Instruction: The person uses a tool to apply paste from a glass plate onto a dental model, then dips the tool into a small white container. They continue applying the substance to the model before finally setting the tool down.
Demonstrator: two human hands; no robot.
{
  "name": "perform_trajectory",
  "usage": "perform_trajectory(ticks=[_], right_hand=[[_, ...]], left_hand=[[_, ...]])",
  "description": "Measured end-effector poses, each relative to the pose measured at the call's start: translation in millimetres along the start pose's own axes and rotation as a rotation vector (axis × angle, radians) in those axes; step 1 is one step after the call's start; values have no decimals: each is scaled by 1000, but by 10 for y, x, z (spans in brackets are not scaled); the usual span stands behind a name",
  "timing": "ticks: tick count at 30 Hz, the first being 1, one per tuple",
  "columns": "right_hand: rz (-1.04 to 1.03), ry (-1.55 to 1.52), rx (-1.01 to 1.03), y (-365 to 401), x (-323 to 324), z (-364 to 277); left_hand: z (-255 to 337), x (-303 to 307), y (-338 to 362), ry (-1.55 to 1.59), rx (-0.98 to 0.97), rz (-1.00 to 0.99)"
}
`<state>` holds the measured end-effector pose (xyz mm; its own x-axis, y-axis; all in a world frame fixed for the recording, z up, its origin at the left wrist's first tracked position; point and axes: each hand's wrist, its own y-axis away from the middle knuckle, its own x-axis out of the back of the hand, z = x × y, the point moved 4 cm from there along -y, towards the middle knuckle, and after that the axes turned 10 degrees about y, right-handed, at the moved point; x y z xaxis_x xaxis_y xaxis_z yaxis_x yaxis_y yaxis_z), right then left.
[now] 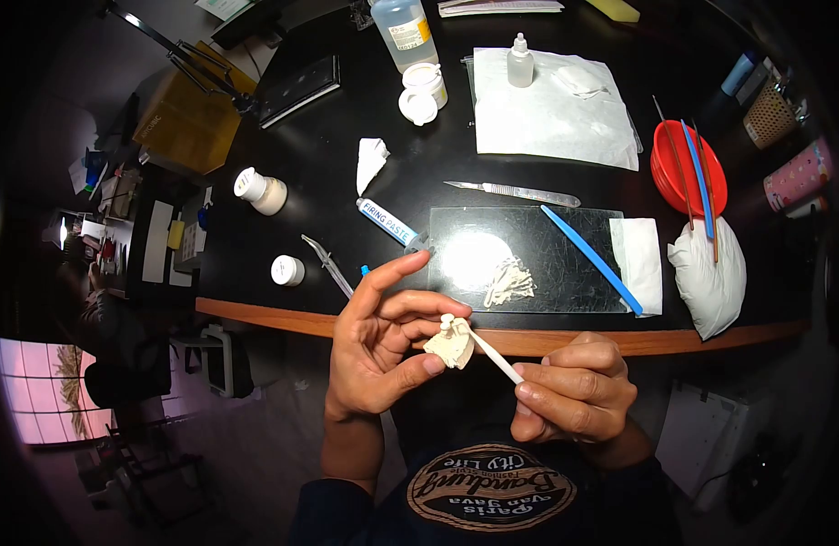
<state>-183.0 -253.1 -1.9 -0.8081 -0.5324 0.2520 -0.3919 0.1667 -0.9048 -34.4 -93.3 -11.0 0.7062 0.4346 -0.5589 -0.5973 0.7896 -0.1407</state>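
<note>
In front of the table's edge, my left hand (374,341) grips a small cream dental model (449,344) between thumb and fingers, with some tooth shapes standing up on its top. My right hand (578,391) pinches a slim white stick-like tool (498,358). Its tip meets the model's right side, or lies very close to it. Just beyond the hands is a glass slab (565,291) bearing a pile of whitish paste strips (512,282) and a blue-handled tool (592,258). A tube of firing paste (386,221) lies left of the slab.
Tweezers (328,264), a small white jar (287,270) and a capped jar (260,192) are at left. Behind the slab lies a scalpel (512,193). A red bowl (721,187) with tools and a white bag (708,278) stand at right. A dropper bottle (520,64) stands on white paper (551,127).
</note>
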Motion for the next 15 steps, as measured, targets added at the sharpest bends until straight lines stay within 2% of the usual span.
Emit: perform_trajectory(ticks=[15], right_hand=[[-38,18,4,3,9,-9]], left_hand=[[1,17,8,-96,29,32]])
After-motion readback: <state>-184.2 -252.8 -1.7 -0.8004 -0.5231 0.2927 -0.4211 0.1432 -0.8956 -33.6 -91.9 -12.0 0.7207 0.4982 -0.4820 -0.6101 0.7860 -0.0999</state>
